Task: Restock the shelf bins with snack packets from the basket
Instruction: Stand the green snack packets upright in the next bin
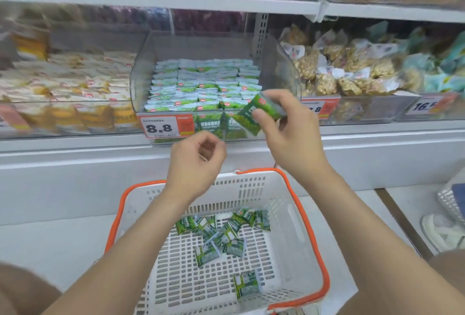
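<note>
Judging by the clear shelf bin (141, 83), the restock looked well along. Rows of green-and-white packets (203, 88) already filled it from the far wall to the near lip, stacked fairly neatly, though there seemed to be room on top toward the front. What was left sat below: roughly a dozen loose packets (221, 234) scattered over the floor of the white basket (312, 214) with the orange rim, most clustered toward its far side and one lying alone nearer the person. So a good share was done, and a dozen or so placements remained.

The right hand (289, 133) was raised in front of the bin's near right corner, thumb and fingers pinching one green snack packet (259, 111) by its right end. That packet was tilted, its free end pointing down and left, hanging just at the bin's front lip and not yet inside — above the "8.8" price tag (161, 127) and to its right. The left hand (196, 161) hovered lower and to the left, between bin and basket, its fingers loosely curled with nothing visible in them. It was well apart from the packets in the basket beneath it.
</note>
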Motion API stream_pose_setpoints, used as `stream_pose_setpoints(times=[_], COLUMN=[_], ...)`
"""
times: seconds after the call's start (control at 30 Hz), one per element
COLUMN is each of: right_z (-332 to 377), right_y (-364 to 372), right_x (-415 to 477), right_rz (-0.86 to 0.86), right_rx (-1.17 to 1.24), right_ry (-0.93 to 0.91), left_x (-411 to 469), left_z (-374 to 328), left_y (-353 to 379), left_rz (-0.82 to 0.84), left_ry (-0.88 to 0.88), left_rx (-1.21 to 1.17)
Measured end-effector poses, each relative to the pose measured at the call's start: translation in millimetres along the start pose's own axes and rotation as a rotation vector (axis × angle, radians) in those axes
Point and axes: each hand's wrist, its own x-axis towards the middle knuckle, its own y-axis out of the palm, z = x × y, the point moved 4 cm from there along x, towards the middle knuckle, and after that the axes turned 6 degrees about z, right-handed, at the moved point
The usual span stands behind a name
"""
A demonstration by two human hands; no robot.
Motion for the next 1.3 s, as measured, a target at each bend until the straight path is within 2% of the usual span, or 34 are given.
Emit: stream_pose_setpoints(times=[0.07,0.1,0.17,0.27,0.37,0.47,0.57,0.67,0.73,0.87,0.93,1.0,1.13,1.2,1.3], right_z=[10,10,-2,-19,-24,-28,-37,-40,-37,0,10,2,-51,-78,-107], right_y=[-15,-18,-13,6,20,30,32,26,21,24,38,63,125,148,167], right_x=[27,43,76,108,120,123,125,126,120,58,18,-16,-72,-96,-121], right_rz=[-0.081,-0.058,0.117,0.402,0.61,0.683,0.62,0.491,0.362,0.028,0.014,0.161,0.689,0.879,1.04], right_rx=[-0.118,-0.214,-0.452,-0.657,-0.7,-0.729,-0.685,-0.676,-0.654,-0.401,-0.307,-0.333,-0.49,-0.534,-0.541], right_ry=[-0.06,-0.057,0.013,0.145,0.33,0.394,0.411,0.343,0.239,-0.109,-0.168,-0.102,0.087,0.129,0.198], left_x=[5,7,11,18,19,15,9,0,-7,-18,-21,-28,-53,-68,-91], left_z=[-16,-21,-26,-26,-17,-9,4,26,43,77,99,126,188,218,264], left_y=[-8,-10,-11,-9,-9,-9,-4,6,15,31,40,48,60,65,77], left_rz=[-0.111,-0.145,-0.172,-0.126,-0.132,-0.157,-0.123,-0.005,0.076,0.218,0.313,0.372,0.462,0.541,0.671], left_ry=[0.216,0.294,0.393,0.437,0.452,0.474,0.449,0.367,0.302,0.117,-0.003,-0.144,-0.451,-0.53,-0.559], left_rx=[0.219,0.305,0.41,0.449,0.428,0.412,0.435,0.474,0.481,0.529,0.569,0.62,0.712,0.731,0.78])
